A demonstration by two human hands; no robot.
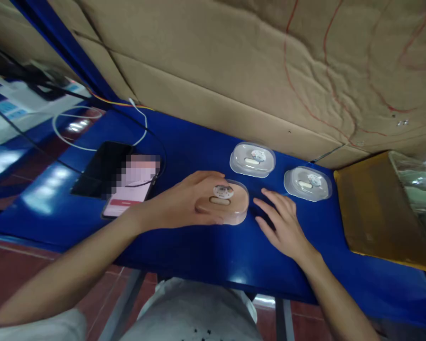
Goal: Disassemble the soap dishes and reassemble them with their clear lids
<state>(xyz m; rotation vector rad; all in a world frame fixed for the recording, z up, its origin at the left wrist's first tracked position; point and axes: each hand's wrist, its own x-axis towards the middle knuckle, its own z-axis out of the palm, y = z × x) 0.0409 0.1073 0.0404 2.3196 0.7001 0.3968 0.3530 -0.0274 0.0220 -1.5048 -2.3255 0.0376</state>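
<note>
My left hand (195, 199) is wrapped round a clear plastic case (230, 201) that has a round printed sticker and a pale oblong slot on top. To its right, my right hand (280, 220) is spread just above the blue table, fingers apart, touching no case that I can see. Two similar cases lie behind the hands: one clear case (252, 160) near the cardboard wall, and another clear case (307, 183) farther right. Each carries a round sticker and a pale oblong slot.
A brown cardboard box (379, 213) with clear plastic items stands at the right. Two phones lie on the left, a dark phone (95, 166) and a lit phone (131, 189), with cables round them. A power strip (14, 113) is at far left. Cardboard (216, 61) backs the blue table (199, 251).
</note>
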